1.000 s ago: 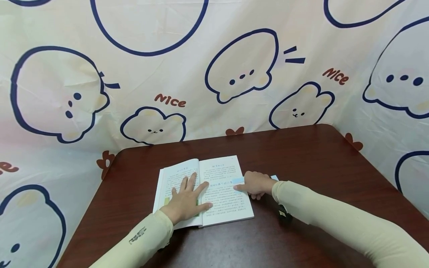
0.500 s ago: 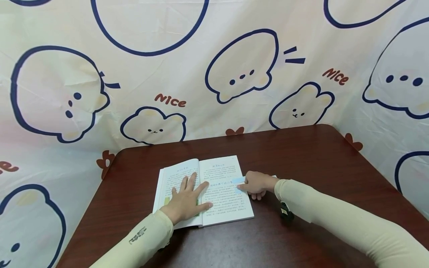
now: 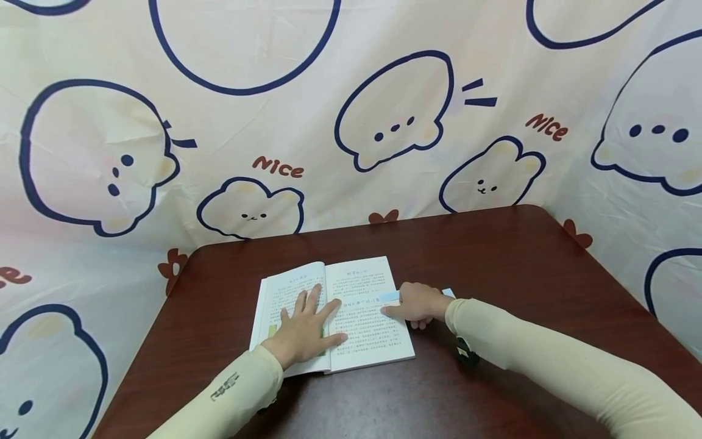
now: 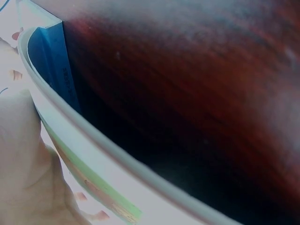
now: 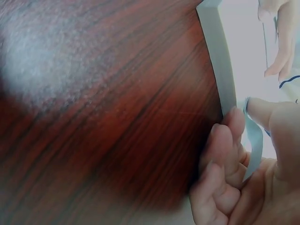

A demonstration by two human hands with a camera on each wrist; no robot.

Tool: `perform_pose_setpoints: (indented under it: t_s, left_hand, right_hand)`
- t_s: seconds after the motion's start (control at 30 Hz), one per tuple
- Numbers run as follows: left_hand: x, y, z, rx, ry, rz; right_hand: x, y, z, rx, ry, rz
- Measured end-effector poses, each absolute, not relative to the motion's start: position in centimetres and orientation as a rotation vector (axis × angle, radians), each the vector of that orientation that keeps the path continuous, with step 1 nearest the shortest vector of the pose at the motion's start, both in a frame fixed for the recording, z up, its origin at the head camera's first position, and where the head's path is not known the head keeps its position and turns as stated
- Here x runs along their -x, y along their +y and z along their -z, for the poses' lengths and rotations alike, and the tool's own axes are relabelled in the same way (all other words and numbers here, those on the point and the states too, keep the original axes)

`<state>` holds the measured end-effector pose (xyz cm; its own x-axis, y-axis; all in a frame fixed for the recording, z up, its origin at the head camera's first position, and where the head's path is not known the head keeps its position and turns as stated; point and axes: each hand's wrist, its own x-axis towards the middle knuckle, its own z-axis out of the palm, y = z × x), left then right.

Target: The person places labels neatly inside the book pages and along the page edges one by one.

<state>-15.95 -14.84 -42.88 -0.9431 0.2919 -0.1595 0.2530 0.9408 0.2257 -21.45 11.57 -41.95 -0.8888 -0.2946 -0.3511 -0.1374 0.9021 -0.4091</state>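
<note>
An open book (image 3: 364,341) with printed pages lies on the table. My left hand (image 3: 303,332) rests on it, fingers spread over the left page and the fold. In the left wrist view the left page (image 4: 154,187) bows up at its near edge beside the hand. At the right page's outer edge, my right hand (image 3: 421,302) holds a light-blue strip (image 3: 390,297) that reaches onto the page. The right wrist view has the strip (image 5: 256,140) bending between thumb and palm, with the other fingers curled against the page block (image 5: 218,56).
The dark red-brown table (image 3: 493,256) extends around the book. A cloth backdrop (image 3: 318,122) with cartoon outlines hangs behind it and along both sides. A small dark device (image 3: 466,352) sits under the right wrist.
My right hand slid slightly right along the strip, then back left; its thumb is again farther onto the page. The left hand and the book have stayed in place.
</note>
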Motion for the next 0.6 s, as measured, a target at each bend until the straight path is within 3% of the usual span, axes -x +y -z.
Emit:
perform_pose_setpoints:
  t_s: [0.6]
  left_hand:
    - [15.87,-14.80,42.62,-0.410,2.898,-0.302]
  right_hand:
    - [21.42,11.73,42.08,0.347,2.641,0.556]
